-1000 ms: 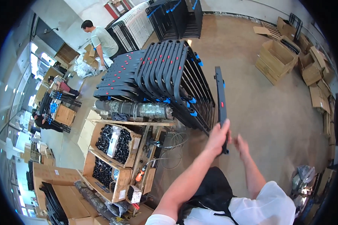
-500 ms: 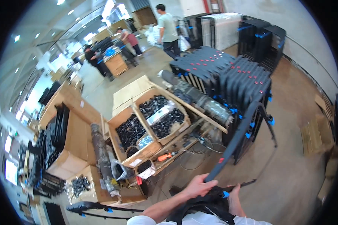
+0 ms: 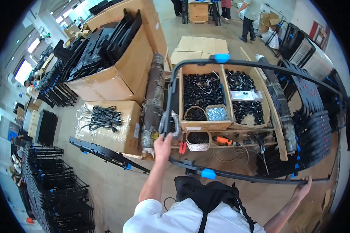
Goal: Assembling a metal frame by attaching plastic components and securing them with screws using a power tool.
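Now holding a large black tubular frame (image 3: 237,176) with blue clips, level and in front of the chest, above the wooden pallet of boxes (image 3: 237,144). Left hand (image 3: 162,146) closed around the left side bar of the frame, near side of the pallet, just by the rolled dark bundle (image 3: 153,99). Right hand (image 3: 302,188) at the right end of the near bar, fingers curled over the tube, to the right of the pallet and nearer to the body. Far bar of the frame, with one blue clip (image 3: 221,58), arching over the far side of the pallet. On the pallet: two open cardboard boxes (image 3: 203,125) full of small black parts, a small basket of black pieces (image 3: 197,139), an orange tool (image 3: 224,140) just beside. Left of the pallet: a low carton with black cables on top (image 3: 101,118), and a second black frame (image 3: 107,154) lying on the floor in front of this carton. Right of the pallet: a stack of black folded frames (image 3: 313,128). Far behind the pallet: people standing (image 3: 249,17).
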The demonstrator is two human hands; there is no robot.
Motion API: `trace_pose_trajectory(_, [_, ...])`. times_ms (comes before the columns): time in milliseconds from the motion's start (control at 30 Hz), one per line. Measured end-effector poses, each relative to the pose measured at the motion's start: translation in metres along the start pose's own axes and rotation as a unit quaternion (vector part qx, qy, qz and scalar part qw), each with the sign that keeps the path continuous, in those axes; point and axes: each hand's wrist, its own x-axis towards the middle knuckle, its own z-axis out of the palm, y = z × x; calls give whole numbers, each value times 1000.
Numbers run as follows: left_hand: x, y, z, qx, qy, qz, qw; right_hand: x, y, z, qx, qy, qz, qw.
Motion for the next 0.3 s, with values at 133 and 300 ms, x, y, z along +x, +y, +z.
trace_pose_trajectory(133, [55,-26,-79,17,40,-79,996,8,45,122,-27,-188,25,982])
trace_pose_trajectory(300, [98,-52,-117,48,68,-93,992,6,110,211,-91,-156,104,978])
